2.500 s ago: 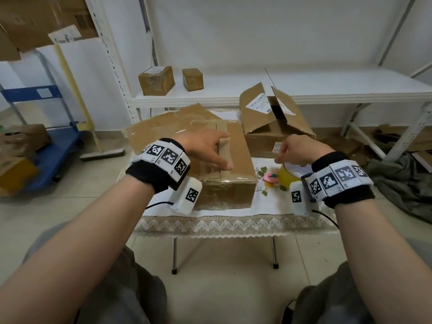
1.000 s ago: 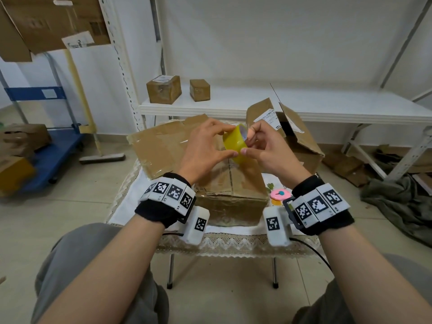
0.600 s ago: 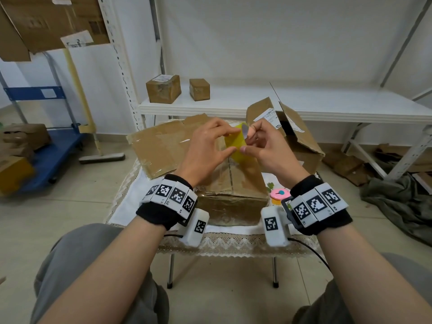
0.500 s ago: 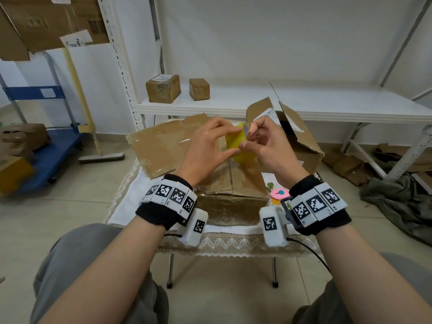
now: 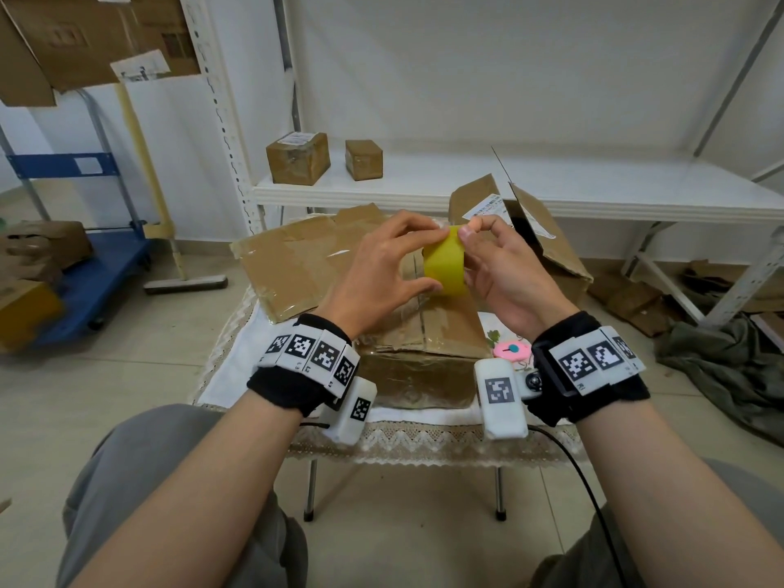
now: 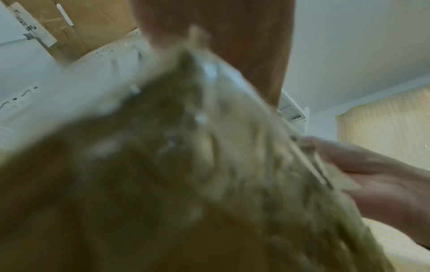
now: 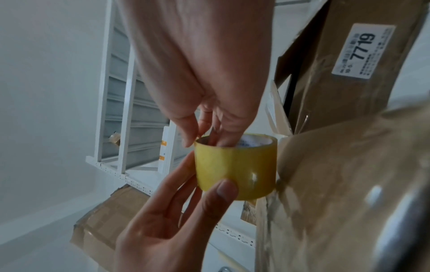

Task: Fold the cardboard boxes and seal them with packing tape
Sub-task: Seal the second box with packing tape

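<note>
Two hands are being used above the closed box (image 5: 428, 328): the yellow tape roll (image 5: 444, 265) is being gripped by the left hand (image 5: 382, 273) and pinched at its top edge by the right hand (image 5: 500, 269).

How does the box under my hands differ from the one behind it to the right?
The near box has its top flaps folded shut, meeting at a centre seam; the back box stands with its flaps up and open. The back box bears a white printed label; none shows on the near box. Both are brown cardboard, resting on the small table.
</note>
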The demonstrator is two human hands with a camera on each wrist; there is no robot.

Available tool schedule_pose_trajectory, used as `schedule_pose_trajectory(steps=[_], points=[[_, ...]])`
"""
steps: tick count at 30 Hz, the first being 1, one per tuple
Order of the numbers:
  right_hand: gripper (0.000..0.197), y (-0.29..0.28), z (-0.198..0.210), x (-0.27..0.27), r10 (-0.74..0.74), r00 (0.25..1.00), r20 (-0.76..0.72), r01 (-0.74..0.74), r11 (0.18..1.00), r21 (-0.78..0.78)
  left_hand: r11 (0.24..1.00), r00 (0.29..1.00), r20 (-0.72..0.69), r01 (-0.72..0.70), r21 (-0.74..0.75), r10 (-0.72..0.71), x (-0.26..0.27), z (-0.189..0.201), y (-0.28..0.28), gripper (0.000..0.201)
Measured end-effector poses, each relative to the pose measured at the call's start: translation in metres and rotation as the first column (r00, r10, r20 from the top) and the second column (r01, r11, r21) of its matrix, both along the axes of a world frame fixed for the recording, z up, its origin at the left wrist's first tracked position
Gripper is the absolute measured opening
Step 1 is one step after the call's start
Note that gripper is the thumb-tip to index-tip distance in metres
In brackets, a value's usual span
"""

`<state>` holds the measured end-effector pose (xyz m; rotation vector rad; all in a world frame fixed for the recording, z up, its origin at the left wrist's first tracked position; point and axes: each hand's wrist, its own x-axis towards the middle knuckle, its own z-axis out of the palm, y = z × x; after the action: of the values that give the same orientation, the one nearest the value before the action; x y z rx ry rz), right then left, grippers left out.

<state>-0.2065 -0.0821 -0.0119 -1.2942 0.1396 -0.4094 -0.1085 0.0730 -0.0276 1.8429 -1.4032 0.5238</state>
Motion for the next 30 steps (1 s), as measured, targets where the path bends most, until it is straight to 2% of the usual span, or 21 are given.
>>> schedule_pose_trajectory(steps=[6,10,13,15,18,20,25,30], points=[[0.008,-0.002,0.001,0.0,0.036,0.998,0.044,-0.041,0.99,0.135,0.999,0.997,0.073,0.017,-0.028,-0.015,0.001,-0.001,0.002,0.051],[0.007,-0.001,0.002,0.0,0.029,0.998,0.057,-0.038,0.985,0.166,0.998,0.994,0.105,0.026,-0.053,-0.021,0.003,-0.002,0.002,0.04],[0.016,-0.001,0.003,-0.002,0.03,0.998,0.058,-0.039,0.986,0.161,0.998,0.995,0.1,0.028,-0.057,-0.022,0.005,0.0,0.003,0.035],[0.025,0.001,0.004,-0.003,0.048,0.998,0.051,-0.053,0.994,0.094,0.998,0.999,0.048,0.011,-0.061,-0.008,0.003,0.003,0.003,0.042],[0.032,0.006,0.006,-0.004,0.103,0.994,0.043,-0.098,0.991,-0.096,0.998,0.995,-0.088,-0.051,-0.048,0.047,0.003,0.008,0.005,0.06],[0.033,0.007,0.006,-0.005,0.137,0.99,0.02,-0.13,0.972,-0.195,0.998,0.991,-0.123,-0.058,-0.02,0.055,0.006,0.01,0.008,0.064],[0.027,0.01,0.009,-0.01,0.201,0.979,-0.014,-0.2,0.955,-0.218,0.993,0.974,-0.221,-0.012,0.12,0.038,0.015,0.01,0.017,0.077],[0.023,0.012,0.01,-0.01,0.222,0.975,-0.004,-0.216,0.948,-0.232,0.998,0.925,-0.379,0.035,0.045,-0.015,0.016,0.012,0.02,0.057]])
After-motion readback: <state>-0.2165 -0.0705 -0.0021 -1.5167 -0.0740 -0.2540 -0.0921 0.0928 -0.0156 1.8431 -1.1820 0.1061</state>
